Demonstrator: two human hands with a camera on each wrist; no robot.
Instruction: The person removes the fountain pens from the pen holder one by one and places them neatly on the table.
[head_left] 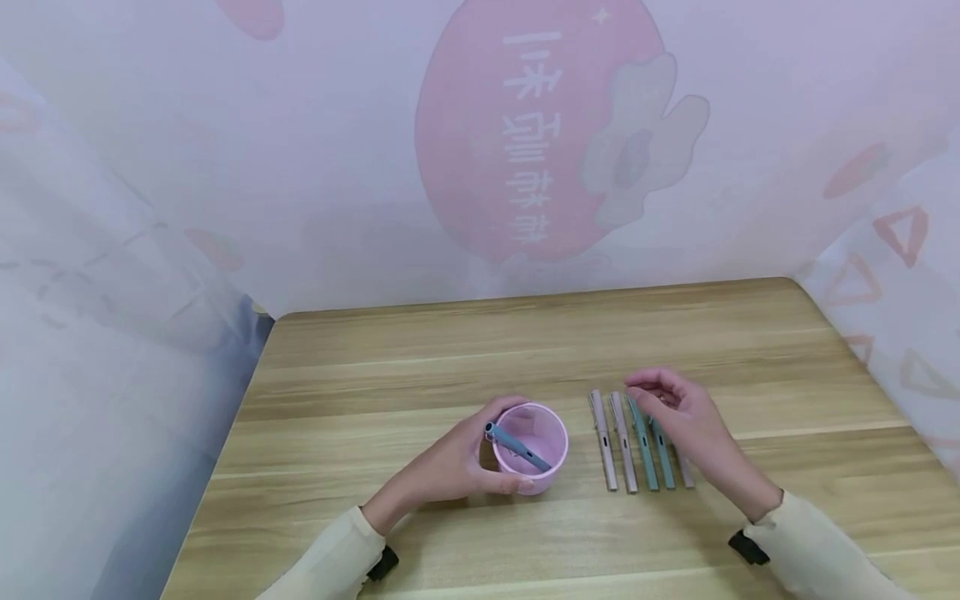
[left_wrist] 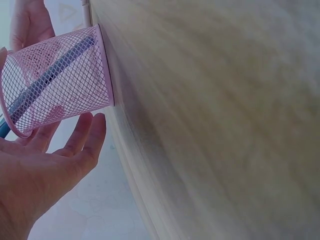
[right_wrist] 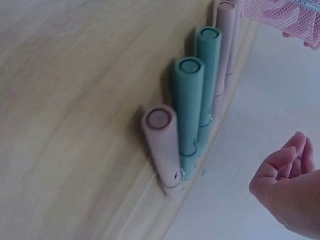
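The pink mesh cup (head_left: 531,450) is standing upright on the wooden table (head_left: 450,350), near the front edge. A grey-blue pen (head_left: 516,447) is leaning inside it, top end poking over the rim toward the left. The left hand (head_left: 457,467) is cradling the cup from the left side, thumb and fingers curled partway round its wall; the left wrist view shows the fingers lying relaxed against the mesh rather than squeezing, so this looks like steadying the cup so it will not tip as pens drop in.

Just right of the cup, five pens are lying side by side in a neat row, parallel and touching or nearly so: two pink pens (head_left: 613,440), two teal pens (head_left: 652,454), and one more pink pen (right_wrist: 162,145) at the far right. Lined up like this, each is easy to pick off singly.

The right hand (head_left: 686,425) is hovering over the right end of that row, fingers loosely bent and holding nothing. The right wrist view shows the fingertips (right_wrist: 292,155) well clear of the pens. The teal pens lie directly beneath its fingers.
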